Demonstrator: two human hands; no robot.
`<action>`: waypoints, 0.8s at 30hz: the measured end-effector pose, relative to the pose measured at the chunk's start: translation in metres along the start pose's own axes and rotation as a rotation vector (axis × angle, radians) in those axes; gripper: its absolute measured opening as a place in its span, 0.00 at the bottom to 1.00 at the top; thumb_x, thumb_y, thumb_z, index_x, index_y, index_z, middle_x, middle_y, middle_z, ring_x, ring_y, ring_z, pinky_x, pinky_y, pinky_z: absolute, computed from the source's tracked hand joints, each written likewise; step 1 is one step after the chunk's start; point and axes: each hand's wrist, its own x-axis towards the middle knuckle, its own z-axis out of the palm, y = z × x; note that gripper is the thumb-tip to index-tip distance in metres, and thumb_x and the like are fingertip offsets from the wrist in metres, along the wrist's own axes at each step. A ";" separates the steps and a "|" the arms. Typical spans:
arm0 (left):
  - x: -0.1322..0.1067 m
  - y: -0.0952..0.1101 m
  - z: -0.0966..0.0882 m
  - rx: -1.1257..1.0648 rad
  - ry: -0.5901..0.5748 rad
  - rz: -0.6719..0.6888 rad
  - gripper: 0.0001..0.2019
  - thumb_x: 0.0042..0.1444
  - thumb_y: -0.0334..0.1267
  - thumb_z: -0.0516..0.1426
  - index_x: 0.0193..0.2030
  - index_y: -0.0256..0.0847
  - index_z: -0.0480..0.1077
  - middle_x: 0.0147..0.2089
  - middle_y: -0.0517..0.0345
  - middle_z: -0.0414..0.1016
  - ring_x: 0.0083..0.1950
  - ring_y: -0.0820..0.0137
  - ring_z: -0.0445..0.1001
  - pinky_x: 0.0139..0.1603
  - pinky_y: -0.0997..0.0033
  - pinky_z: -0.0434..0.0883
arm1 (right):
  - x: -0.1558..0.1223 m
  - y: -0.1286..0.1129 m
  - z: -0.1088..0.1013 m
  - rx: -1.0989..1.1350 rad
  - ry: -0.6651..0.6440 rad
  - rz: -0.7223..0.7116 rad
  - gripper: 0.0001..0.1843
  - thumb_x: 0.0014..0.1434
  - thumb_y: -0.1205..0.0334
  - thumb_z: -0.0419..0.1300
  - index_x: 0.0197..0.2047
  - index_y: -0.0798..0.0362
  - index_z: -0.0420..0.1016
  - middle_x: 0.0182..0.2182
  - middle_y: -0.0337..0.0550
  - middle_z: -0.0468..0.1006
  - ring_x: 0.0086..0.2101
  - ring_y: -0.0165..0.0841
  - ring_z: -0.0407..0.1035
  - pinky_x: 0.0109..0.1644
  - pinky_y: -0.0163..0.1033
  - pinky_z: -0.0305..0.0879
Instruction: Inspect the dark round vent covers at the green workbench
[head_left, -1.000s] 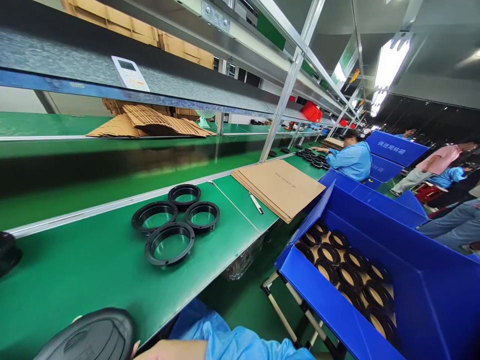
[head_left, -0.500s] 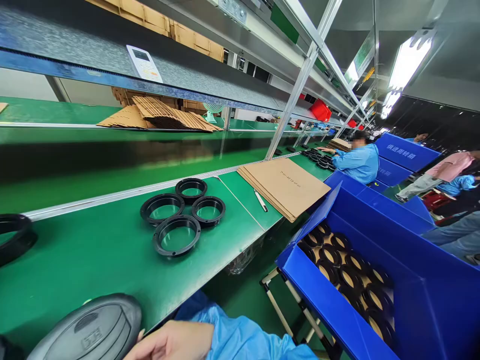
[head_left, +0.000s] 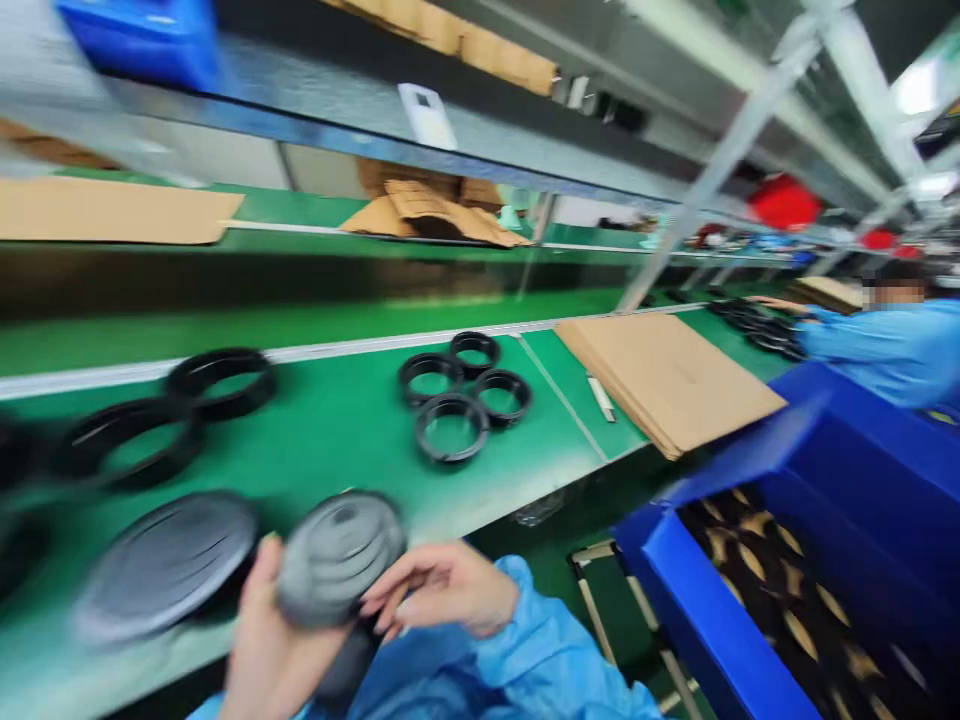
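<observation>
My left hand (head_left: 270, 640) grips a round dark-grey cover (head_left: 341, 555) with curved ridges, tilted up above the bench edge. The fingers of my right hand (head_left: 442, 590) are bent and pinched together at the cover's lower right rim. Whether something small sits between them is blurred. Under the cover hangs another dark piece (head_left: 349, 662), partly hidden. Left of my left hand, a larger oval grey cover (head_left: 176, 555) lies on the green bench.
Several black rings (head_left: 451, 455) stand grouped mid-bench; more black rings (head_left: 221, 410) are at the left. Right of them lie a white pen (head_left: 600, 397) and stacked cardboard sheets (head_left: 667, 370). A blue bin (head_left: 705, 590) holding rings stands at the right. A co-worker (head_left: 885, 340) sits beyond.
My view has swung left, so the rings and bin appear further right. Both hands are now in view, with a round cover held up between them; before, only one hand showed beside a cover.
</observation>
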 end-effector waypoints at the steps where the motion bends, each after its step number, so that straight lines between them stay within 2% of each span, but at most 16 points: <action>1: -0.005 0.000 -0.002 -0.043 0.019 -0.045 0.27 0.70 0.52 0.40 0.48 0.44 0.77 0.46 0.60 0.81 0.57 0.61 0.74 0.53 0.63 0.73 | -0.004 -0.001 0.002 -0.037 0.045 -0.020 0.25 0.50 0.52 0.72 0.46 0.60 0.80 0.40 0.50 0.80 0.35 0.32 0.74 0.43 0.38 0.72; 3: -0.010 -0.004 -0.005 -0.134 -0.122 -0.059 0.27 0.71 0.52 0.42 0.50 0.34 0.76 0.49 0.49 0.79 0.57 0.58 0.74 0.57 0.59 0.71 | -0.009 -0.004 0.001 -0.126 0.136 -0.075 0.21 0.54 0.52 0.70 0.45 0.58 0.81 0.39 0.52 0.80 0.35 0.34 0.74 0.41 0.40 0.72; 5: -0.008 -0.008 -0.008 -0.206 -0.249 -0.084 0.27 0.69 0.54 0.46 0.52 0.32 0.74 0.49 0.44 0.79 0.56 0.56 0.74 0.60 0.55 0.68 | -0.010 -0.004 -0.006 -0.215 0.216 -0.146 0.15 0.58 0.54 0.66 0.45 0.54 0.81 0.38 0.51 0.79 0.35 0.35 0.73 0.40 0.40 0.71; 8: -0.004 -0.013 -0.015 -0.259 -0.382 -0.128 0.29 0.66 0.59 0.49 0.58 0.35 0.71 0.51 0.42 0.77 0.56 0.51 0.73 0.60 0.46 0.66 | -0.008 -0.002 -0.020 -0.407 0.322 -0.254 0.10 0.63 0.57 0.63 0.45 0.50 0.80 0.44 0.49 0.75 0.37 0.35 0.71 0.44 0.41 0.70; 12: -0.007 -0.016 -0.020 -0.269 -0.506 -0.162 0.32 0.65 0.63 0.48 0.65 0.43 0.64 0.57 0.42 0.73 0.56 0.47 0.73 0.58 0.38 0.64 | -0.002 -0.001 -0.029 -0.805 0.400 -0.379 0.11 0.66 0.55 0.58 0.48 0.47 0.79 0.54 0.51 0.69 0.55 0.43 0.64 0.59 0.51 0.61; 14: -0.008 -0.016 -0.021 -0.275 -0.547 -0.183 0.33 0.65 0.64 0.46 0.67 0.44 0.62 0.58 0.41 0.72 0.56 0.47 0.72 0.59 0.38 0.64 | 0.003 -0.002 -0.028 -0.989 0.376 -0.411 0.14 0.68 0.54 0.55 0.51 0.46 0.78 0.57 0.50 0.67 0.59 0.45 0.59 0.62 0.56 0.57; 18: -0.007 -0.016 -0.021 -0.297 -0.580 -0.198 0.32 0.66 0.63 0.45 0.68 0.45 0.60 0.58 0.42 0.72 0.57 0.49 0.72 0.60 0.40 0.64 | 0.015 -0.004 -0.021 -1.207 0.274 -0.475 0.17 0.71 0.55 0.50 0.56 0.41 0.76 0.61 0.46 0.61 0.61 0.46 0.54 0.62 0.58 0.58; 24: -0.012 -0.020 -0.023 -0.293 -0.539 -0.227 0.31 0.66 0.63 0.45 0.64 0.43 0.65 0.57 0.43 0.73 0.57 0.48 0.71 0.59 0.40 0.64 | 0.024 0.000 -0.022 -1.469 0.227 -0.554 0.19 0.72 0.56 0.47 0.57 0.42 0.74 0.65 0.44 0.55 0.63 0.49 0.47 0.65 0.63 0.50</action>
